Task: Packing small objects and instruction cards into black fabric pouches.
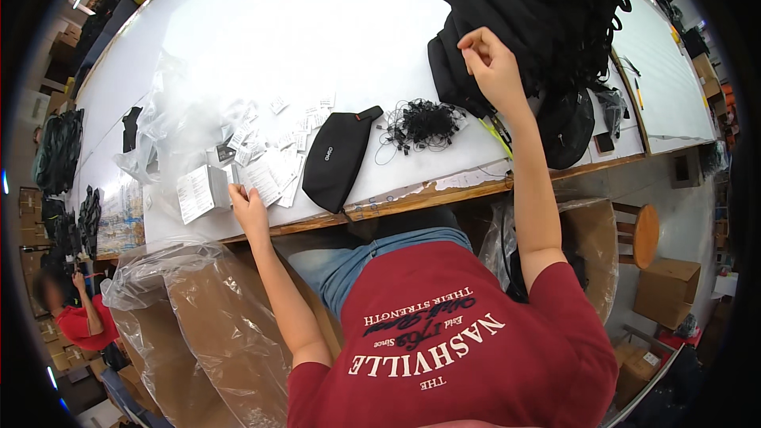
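Beside a stack of white printed leaflets point(198, 194) at the table's front edge, my left hand point(250, 214) is closed, thumb and finger drawn together; anything between them is too small to make out. Over the heap of black bags point(547, 16) at the right, my right hand point(493, 71) is raised with fingers curled into a pinch; what it holds, if anything, does not show. Between my hands a black zip pouch point(337, 158) lies on the white table point(317, 40). A tangle of black tag strings point(422, 124) sits right of it. White paper tags point(273, 170) spread to its left.
Clear plastic bags point(170, 123) lie on the table's left. A yellow-green handled tool point(498, 136) is under my right forearm. Cardboard boxes with plastic liners point(202, 325) stand below the edge, near a wooden stool point(644, 236). Another person in red point(83, 321) is at far left.
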Motion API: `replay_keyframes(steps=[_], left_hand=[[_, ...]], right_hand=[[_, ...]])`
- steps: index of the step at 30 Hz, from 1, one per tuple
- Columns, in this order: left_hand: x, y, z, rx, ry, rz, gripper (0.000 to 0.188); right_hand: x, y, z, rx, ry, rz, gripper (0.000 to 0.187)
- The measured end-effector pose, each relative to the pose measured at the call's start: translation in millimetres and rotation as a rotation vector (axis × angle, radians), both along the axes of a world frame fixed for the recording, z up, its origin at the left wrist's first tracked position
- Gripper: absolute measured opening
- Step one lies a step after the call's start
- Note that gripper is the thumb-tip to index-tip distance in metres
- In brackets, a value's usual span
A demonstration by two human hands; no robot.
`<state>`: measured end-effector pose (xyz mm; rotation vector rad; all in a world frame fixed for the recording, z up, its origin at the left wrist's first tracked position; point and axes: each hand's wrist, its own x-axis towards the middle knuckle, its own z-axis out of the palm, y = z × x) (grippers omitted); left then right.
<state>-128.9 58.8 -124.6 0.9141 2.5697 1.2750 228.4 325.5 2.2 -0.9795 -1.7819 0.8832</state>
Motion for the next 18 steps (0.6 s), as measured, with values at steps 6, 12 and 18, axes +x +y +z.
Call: replay_keyframes(steps=[6,12,18], left_hand=[[9,-8,26,0.272,-0.063,-0.041,0.017],[80,10,78,0.352,-0.377,-0.141,0.038],[131,0,100,0.477,-0.789,-0.369,0.040]], right_hand=[[0,-36,51,0.149,0.350,0.035,0.008],[-7,-30,-5,-0.011,0.066,-0.001,0.005],[-26,-93,18,-0.313,0.317,0.334,0.019]])
